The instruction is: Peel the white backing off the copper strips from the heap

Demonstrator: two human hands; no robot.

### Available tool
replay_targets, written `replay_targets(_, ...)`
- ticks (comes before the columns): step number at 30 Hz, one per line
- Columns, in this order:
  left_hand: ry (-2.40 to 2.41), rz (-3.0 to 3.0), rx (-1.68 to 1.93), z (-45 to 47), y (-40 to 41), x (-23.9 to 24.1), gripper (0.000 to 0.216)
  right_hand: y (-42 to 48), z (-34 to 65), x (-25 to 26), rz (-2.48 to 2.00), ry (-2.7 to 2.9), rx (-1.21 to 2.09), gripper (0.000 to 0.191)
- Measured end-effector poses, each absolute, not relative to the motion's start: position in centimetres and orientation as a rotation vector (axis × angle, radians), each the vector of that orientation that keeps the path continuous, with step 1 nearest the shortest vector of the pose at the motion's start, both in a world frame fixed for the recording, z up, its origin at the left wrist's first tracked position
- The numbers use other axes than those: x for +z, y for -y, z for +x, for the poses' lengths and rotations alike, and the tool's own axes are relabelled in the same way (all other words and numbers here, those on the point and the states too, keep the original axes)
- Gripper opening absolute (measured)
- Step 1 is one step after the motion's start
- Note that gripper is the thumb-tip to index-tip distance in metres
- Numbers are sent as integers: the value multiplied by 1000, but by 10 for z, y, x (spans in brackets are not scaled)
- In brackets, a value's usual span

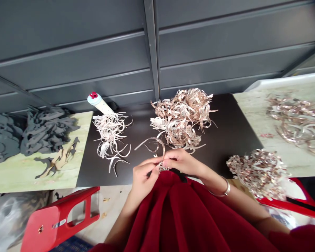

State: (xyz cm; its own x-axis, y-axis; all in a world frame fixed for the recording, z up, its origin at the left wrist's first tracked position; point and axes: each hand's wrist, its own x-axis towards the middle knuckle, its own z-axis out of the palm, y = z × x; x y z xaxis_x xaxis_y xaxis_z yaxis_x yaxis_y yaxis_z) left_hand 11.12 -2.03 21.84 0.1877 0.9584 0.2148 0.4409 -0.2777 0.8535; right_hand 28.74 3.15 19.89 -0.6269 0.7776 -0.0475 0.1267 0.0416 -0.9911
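In the head view, my left hand [146, 175] and my right hand [182, 161] meet at the front edge of the dark board [140, 134]. Both pinch one thin curved strip [163, 148], shiny rose-gold on one face and pale on the other, whose free end arcs up to the left. What my fingertips do on its lower end is too small to make out. Just beyond my right hand lies a tangled heap of rose-gold strips [185, 115]. To the left sits a looser pile of pale curved strips [108, 131].
A pale bottle with a red-topped lid [101, 104] stands behind the pale pile. Dark grey cut pieces [49, 129] cover the left table. At right are a bundle of shiny scraps [258, 171] and more strips [301, 122]. A red stool [45, 224] stands below left.
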Motion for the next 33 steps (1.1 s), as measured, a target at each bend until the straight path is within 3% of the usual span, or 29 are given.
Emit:
replay_targets(5, -1222, 1531, 993, 104, 20, 211, 35, -37, 297, 194, -759, 1689, 1906, 32)
replay_targets(8, -1038, 1310, 788, 98, 16, 203, 14, -37, 297, 193, -683, 1879, 1745, 30)
replay_targets(13, -804, 748, 708, 98, 10, 191, 53, -33, 290, 194, -642, 2104, 1472, 26)
replay_targets(17, -833, 626, 787, 106, 9, 187, 49, -24, 285, 198, -872, 2108, 1191, 2)
replay_targets(22, -926, 625, 846, 114, 11, 187, 52, -12, 280, 199, -874, 2172, 912, 16)
replay_targets(33, -1004, 632, 734, 114, 16, 187, 60, -12, 294, 200, -913, 2143, 1173, 31)
